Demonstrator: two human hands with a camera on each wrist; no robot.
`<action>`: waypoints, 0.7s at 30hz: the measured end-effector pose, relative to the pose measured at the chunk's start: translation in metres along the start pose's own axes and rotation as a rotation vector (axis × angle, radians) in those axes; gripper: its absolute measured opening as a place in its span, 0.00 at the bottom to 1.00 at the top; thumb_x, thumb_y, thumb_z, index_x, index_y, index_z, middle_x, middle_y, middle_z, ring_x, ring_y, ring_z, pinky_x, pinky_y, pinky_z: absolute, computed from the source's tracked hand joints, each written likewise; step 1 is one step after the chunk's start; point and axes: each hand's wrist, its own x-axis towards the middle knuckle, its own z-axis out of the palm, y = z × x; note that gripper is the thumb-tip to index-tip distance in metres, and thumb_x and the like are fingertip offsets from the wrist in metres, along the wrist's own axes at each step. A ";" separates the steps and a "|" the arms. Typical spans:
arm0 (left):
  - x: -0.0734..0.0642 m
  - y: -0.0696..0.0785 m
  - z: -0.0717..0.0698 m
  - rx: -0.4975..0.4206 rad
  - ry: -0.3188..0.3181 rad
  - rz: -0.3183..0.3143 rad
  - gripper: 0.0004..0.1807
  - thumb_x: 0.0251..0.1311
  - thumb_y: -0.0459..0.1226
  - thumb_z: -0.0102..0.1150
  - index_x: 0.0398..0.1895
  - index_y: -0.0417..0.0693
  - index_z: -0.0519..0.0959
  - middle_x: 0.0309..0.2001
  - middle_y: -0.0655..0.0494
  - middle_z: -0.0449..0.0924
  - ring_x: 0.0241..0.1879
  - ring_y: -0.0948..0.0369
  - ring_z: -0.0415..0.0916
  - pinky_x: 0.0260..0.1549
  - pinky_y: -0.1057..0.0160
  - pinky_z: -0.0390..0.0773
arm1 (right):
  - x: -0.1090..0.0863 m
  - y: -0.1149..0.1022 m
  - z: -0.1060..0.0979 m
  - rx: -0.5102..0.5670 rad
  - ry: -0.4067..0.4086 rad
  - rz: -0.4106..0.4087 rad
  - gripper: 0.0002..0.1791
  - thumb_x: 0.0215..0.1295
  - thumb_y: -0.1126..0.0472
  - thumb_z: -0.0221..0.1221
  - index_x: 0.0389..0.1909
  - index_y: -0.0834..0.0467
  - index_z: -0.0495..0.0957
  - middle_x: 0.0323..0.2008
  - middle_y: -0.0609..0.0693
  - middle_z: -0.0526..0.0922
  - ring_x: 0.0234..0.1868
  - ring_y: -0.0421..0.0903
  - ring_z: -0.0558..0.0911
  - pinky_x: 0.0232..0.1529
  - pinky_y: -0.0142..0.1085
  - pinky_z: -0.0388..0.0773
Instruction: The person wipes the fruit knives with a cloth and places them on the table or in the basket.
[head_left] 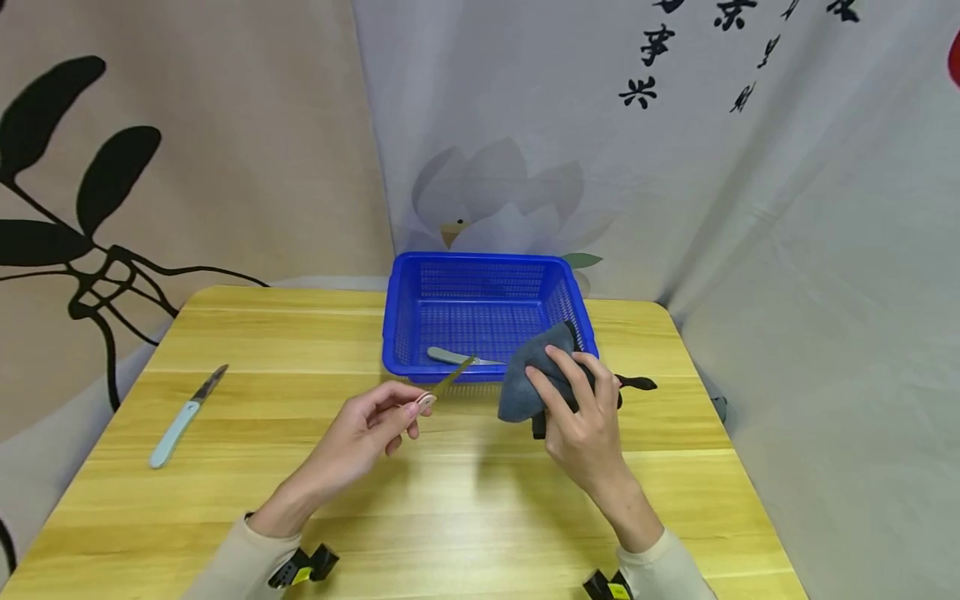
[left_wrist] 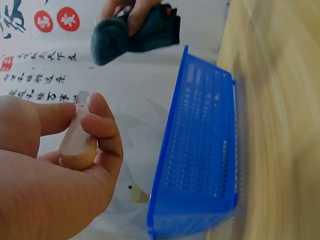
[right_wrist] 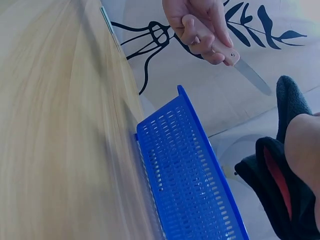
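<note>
My left hand (head_left: 367,429) grips a small knife (head_left: 454,375) by its pale pinkish handle, and the blade points up and to the right. In the right wrist view, the knife's handle (right_wrist: 226,53) shows between the fingers and thumb. My right hand (head_left: 588,429) holds a bunched grey-blue cloth (head_left: 521,387) near the basket's front right corner. A red strip shows inside a fold of this cloth (right_wrist: 295,185) in the right wrist view, and a dark tail sticks out to the right in the head view. Blade and cloth are apart.
A blue plastic basket (head_left: 397,312) stands at the back of the wooden table (head_left: 300,350). Inside it, near the front wall, lies a knife with a pale handle (head_left: 447,356). Another knife with a light blue handle (head_left: 174,435) lies at the table's left. A printed curtain (head_left: 510,100) hangs behind.
</note>
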 end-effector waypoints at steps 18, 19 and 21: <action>0.040 0.011 -0.020 0.259 0.109 0.091 0.14 0.85 0.43 0.63 0.65 0.52 0.85 0.51 0.50 0.90 0.41 0.59 0.84 0.36 0.64 0.82 | -0.033 0.005 -0.018 0.071 -0.158 0.082 0.23 0.78 0.69 0.52 0.65 0.56 0.88 0.70 0.65 0.84 0.64 0.71 0.78 0.61 0.64 0.75; 0.044 0.013 -0.020 0.266 0.103 0.089 0.13 0.85 0.43 0.64 0.65 0.53 0.85 0.50 0.50 0.90 0.41 0.57 0.83 0.36 0.64 0.82 | -0.034 0.005 -0.019 0.077 -0.179 0.089 0.23 0.78 0.69 0.52 0.66 0.56 0.87 0.71 0.64 0.84 0.65 0.71 0.78 0.62 0.64 0.75; 0.052 0.015 -0.019 0.273 0.087 0.084 0.13 0.84 0.44 0.65 0.64 0.54 0.84 0.50 0.50 0.89 0.39 0.55 0.81 0.34 0.64 0.82 | -0.038 0.005 -0.020 0.083 -0.207 0.099 0.24 0.78 0.69 0.52 0.66 0.55 0.87 0.72 0.64 0.83 0.66 0.71 0.78 0.63 0.64 0.76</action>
